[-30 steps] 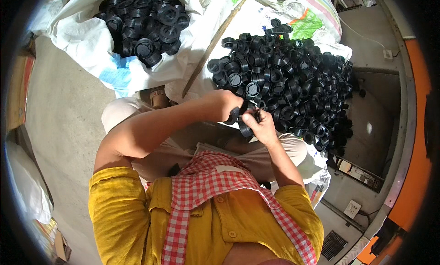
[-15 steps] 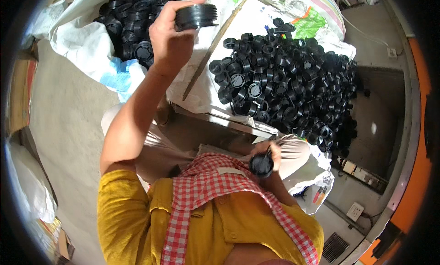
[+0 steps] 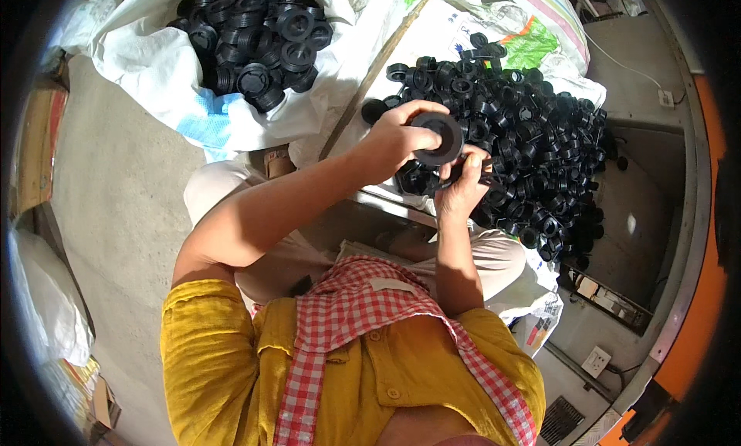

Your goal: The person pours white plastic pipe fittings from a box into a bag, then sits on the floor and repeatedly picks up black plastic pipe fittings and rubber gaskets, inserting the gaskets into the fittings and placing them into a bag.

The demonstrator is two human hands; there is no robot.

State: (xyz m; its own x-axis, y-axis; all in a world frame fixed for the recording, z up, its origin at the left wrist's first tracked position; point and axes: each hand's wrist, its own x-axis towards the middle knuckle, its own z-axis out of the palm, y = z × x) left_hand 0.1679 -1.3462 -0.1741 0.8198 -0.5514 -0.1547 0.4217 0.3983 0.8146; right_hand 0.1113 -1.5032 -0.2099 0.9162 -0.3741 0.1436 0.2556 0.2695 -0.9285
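Observation:
Above the near left edge of the heap of small black caps (image 3: 532, 153), my two hands meet. My left hand (image 3: 394, 141) grips a wide, round black plastic cap (image 3: 452, 146), its thumb pressed into the hollow middle. Just below and right of it, my right hand (image 3: 461, 190) pinches a dark plastic piece, partly hidden by the fingers; its exact shape cannot be made out. Whether the two pieces touch is unclear. Larger black threaded caps (image 3: 251, 41) fill the open white sack (image 3: 131, 83) at the far left.
White sheeting (image 3: 409, 41) lies under the small caps, with a wooden strip (image 3: 378, 64) along its left side. A power socket (image 3: 596, 361) and an orange panel (image 3: 695, 307) are at the right. A cardboard box (image 3: 35, 149) stands at the left edge.
My left hand has come from the sack of larger caps to the right and nearer. My right hand has risen from by the apron to meet it, and both still hold black pieces.

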